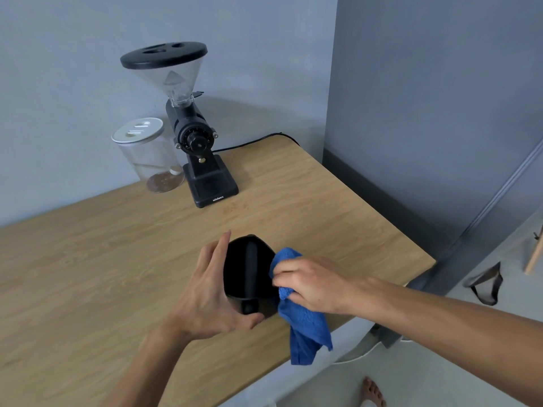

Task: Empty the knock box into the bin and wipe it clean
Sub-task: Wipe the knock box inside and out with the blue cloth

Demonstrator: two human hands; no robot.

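The black knock box (245, 267) with its knock bar across the top sits tilted toward me above the wooden table (102, 259), near the front right edge. My left hand (210, 289) grips its left side and bottom, thumb under the bar's end. My right hand (311, 284) is closed on a blue cloth (305, 327) pressed against the box's right rim; the cloth's tail hangs down past the table edge. The inside of the box looks dark, and I cannot tell what is in it.
A black coffee grinder (199, 148) with a clear hopper stands at the back of the table, its cable running right. Beside it is a clear jar (150, 160) with a white lid. A grey wall lies to the right, a bag (484, 284) on the floor.
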